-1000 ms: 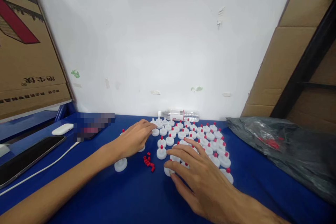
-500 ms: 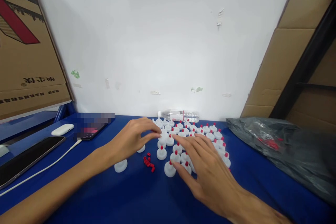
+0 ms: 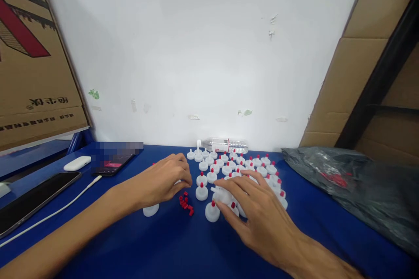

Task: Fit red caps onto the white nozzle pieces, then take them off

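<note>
The right hand grasps a white cap, spout and long axis pointing left, above crowded red-topped caps. Red tips lie on the desk near the left hand, whose hold I cannot tell. A bottle lies behind.

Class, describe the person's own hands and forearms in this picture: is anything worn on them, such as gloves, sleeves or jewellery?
The left hand and right hand are both bare, without gloves. No sleeve shows on the left forearm or the right forearm. No watch, bracelet or ring can be seen, though some fingers are partly hidden.
</note>
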